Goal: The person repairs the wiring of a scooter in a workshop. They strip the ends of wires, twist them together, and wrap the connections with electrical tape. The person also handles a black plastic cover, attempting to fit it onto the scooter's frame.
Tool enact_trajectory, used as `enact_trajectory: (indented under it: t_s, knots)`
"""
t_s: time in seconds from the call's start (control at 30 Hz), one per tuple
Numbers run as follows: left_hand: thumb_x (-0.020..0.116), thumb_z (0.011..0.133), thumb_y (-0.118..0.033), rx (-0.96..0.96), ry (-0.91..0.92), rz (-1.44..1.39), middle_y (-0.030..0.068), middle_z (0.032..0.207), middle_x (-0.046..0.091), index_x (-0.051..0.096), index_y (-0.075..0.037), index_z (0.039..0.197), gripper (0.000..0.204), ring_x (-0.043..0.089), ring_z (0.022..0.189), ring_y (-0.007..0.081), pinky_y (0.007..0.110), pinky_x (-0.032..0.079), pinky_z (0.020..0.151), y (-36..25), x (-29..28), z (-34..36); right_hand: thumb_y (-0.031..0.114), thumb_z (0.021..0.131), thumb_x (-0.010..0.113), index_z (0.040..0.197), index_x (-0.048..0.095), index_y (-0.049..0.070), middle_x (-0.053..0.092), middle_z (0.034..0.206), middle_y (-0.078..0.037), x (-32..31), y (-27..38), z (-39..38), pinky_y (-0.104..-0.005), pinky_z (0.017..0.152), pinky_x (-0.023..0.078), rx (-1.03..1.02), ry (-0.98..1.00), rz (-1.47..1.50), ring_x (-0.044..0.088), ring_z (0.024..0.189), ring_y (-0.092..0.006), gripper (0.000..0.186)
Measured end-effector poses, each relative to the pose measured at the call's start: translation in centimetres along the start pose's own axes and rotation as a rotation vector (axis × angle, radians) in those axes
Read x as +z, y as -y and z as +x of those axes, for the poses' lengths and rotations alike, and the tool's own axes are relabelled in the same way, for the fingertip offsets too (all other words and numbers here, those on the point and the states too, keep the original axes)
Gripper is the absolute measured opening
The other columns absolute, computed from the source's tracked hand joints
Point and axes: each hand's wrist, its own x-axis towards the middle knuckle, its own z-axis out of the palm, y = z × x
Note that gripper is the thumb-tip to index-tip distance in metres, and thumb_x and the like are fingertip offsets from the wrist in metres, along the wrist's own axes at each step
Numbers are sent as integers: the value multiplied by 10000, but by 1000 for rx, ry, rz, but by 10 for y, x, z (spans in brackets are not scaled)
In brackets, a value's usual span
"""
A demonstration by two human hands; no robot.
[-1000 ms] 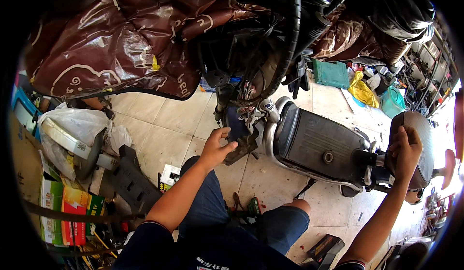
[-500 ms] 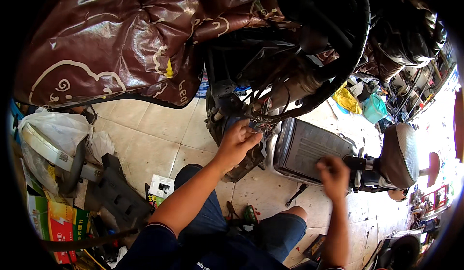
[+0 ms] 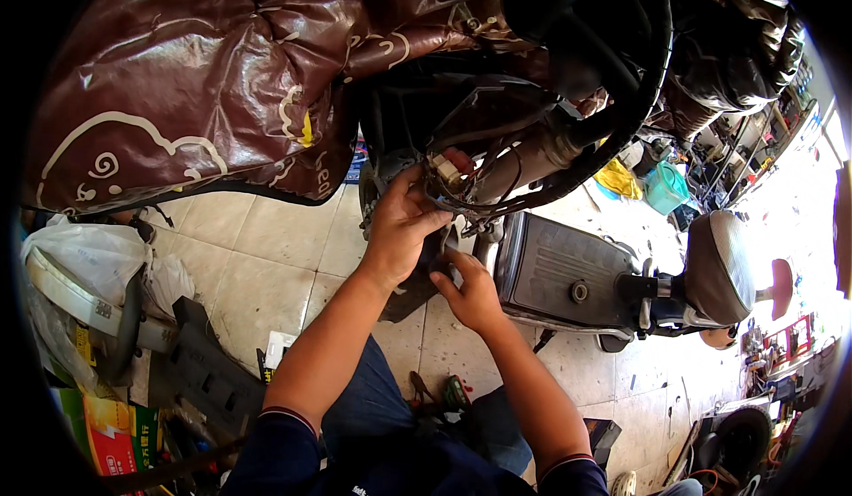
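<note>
My left hand (image 3: 399, 230) is closed on a bundle of wires with white and red connectors (image 3: 449, 169) at the front of an electric scooter, below a dark curved cable (image 3: 652, 79). Just below and right of it, my right hand (image 3: 470, 290) has its fingers curled at a dark part under the wiring; what they hold I cannot make out. The metal steering column (image 3: 541, 154) runs up behind the wires. To the right lie the scooter's footboard (image 3: 564, 274) and its seat (image 3: 717, 265).
A brown quilted cover (image 3: 177, 70) hangs at top left. A white plastic bag (image 3: 84, 252), dark plastic panel (image 3: 200, 363) and coloured boxes (image 3: 111, 438) crowd the lower left. A turquoise bin (image 3: 666, 187), yellow bag (image 3: 617, 178), tyre (image 3: 744, 443) and clutter line the right.
My left hand has moved up into the wiring and now grips the connectors. My right hand has come leftward from beside the seat to just below my left hand.
</note>
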Motion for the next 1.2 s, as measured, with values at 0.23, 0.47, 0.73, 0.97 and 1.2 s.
enact_trajectory:
  t_s: [0.23, 0.47, 0.73, 0.97, 1.2]
  knots:
    - [616, 921, 102, -29, 216, 148, 89, 1403, 604, 399, -12, 1546, 671, 588, 1260, 174, 330, 475, 1061, -9, -11, 28, 246, 971, 706, 1006, 670, -19, 654, 828, -185, 22, 5, 12, -422, 729, 501, 161, 11, 142, 600, 744, -407, 270]
    - [656, 939, 54, -171, 311, 271, 54, 1337, 645, 474, -30, 1490, 586, 627, 1156, 156, 328, 522, 967, -3, -34, 54, 233, 1092, 568, 1019, 685, -11, 734, 897, -51, 15, 27, -9, -271, 745, 520, 294, -22, 665, 639, 803, -99, 281]
    - [813, 774, 62, 268, -142, 980, 116, 1216, 621, 410, -40, 1518, 853, 650, 1016, 221, 342, 531, 902, -4, -16, 16, 246, 1102, 549, 1173, 642, -43, 736, 918, -111, -16, 46, -18, -331, 786, 606, 406, -101, 908, 731, 842, -187, 312]
    - [785, 788, 71, 257, -111, 931, 141, 1303, 564, 372, -60, 1559, 884, 629, 1102, 231, 369, 545, 934, -6, -12, 16, 229, 1101, 551, 1178, 645, -42, 745, 940, -130, -22, 43, -25, -345, 795, 617, 409, -91, 913, 738, 855, -200, 297]
    - [675, 807, 120, 436, 180, 1124, 185, 1476, 516, 484, -48, 1491, 731, 547, 1344, 371, 397, 452, 1116, -11, 0, 22, 213, 1096, 562, 1123, 662, -48, 751, 931, -113, -28, 41, -36, -305, 768, 585, 428, -102, 907, 718, 822, -164, 281]
